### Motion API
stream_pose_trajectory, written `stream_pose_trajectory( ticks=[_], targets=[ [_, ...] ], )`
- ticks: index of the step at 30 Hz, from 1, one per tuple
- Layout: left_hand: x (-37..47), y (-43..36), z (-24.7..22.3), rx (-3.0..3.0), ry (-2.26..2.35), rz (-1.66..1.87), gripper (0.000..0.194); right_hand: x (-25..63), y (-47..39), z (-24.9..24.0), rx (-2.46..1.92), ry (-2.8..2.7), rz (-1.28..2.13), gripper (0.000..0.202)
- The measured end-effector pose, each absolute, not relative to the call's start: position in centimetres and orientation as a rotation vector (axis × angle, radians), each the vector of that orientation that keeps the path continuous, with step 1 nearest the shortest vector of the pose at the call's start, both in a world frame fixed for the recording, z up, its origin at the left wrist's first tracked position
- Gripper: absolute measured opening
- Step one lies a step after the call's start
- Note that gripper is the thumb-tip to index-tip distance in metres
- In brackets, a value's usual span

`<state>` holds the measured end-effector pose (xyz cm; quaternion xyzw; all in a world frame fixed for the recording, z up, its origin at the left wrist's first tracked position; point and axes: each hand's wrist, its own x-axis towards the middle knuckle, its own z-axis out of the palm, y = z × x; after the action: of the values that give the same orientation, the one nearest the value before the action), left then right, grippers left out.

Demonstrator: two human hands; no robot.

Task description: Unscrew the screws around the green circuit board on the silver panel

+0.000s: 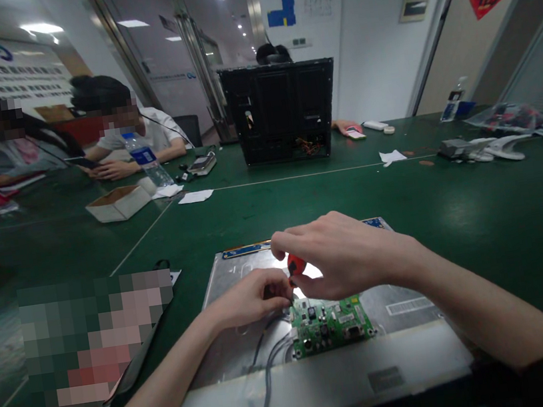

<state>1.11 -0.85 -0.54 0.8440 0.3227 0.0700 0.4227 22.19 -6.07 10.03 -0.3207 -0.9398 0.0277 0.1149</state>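
Note:
My right hand (pixel 332 255) is closed round the red and black handle of a screwdriver (pixel 296 264), which points down at the upper left corner of a green circuit board (pixel 331 323). Beside the screwdriver's lower end, the fingers of my left hand (pixel 259 294) are pinched together; what they hold, if anything, is hidden. The board lies on the silver metal back of a flat display panel (pixel 390 294). Grey cables (pixel 266 383) run from the board's left side towards me. A blue circuit strip (pixel 245 250) lines the panel's far edge.
A black monitor housing (pixel 283 111) stands across the green table (pixel 213 222). To the left are a white box (pixel 120 203), a water bottle (pixel 148 160) and seated people. White tools (pixel 491 149) and a plastic bag (pixel 517 118) lie on the right.

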Motion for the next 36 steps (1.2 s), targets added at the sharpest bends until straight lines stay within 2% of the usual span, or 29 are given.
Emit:
stream_pose_trajectory(
  ticks=[4,10,17,22,29,36],
  targets=[
    [1.0,-0.71,-0.72,2.137,0.826,0.166,0.014,22.34,-5.93,9.95,-0.925,-2.769,0.101,0.024],
    [1.07,-0.72,-0.84,2.088,0.778,0.181,0.013,22.26,-5.87,9.92,-0.953,-2.76,0.058,0.014],
    [1.01,-0.79,-0.78,2.124,0.862,0.171,0.017,22.28,-6.02,10.06,-0.93,-2.776,0.117,0.022],
    [1.02,-0.82,-0.83,2.122,0.815,0.169,0.017,22.3,-6.01,10.02,-0.943,-2.773,0.089,0.012],
    [1.1,-0.75,-0.18,2.153,0.824,0.138,0.014,22.56,-6.05,10.21,-0.889,-2.793,0.149,0.021],
    [1.16,-0.93,-0.26,2.117,0.809,0.166,0.017,22.4,-6.1,10.23,-0.954,-2.771,0.091,0.014]
  ],
)
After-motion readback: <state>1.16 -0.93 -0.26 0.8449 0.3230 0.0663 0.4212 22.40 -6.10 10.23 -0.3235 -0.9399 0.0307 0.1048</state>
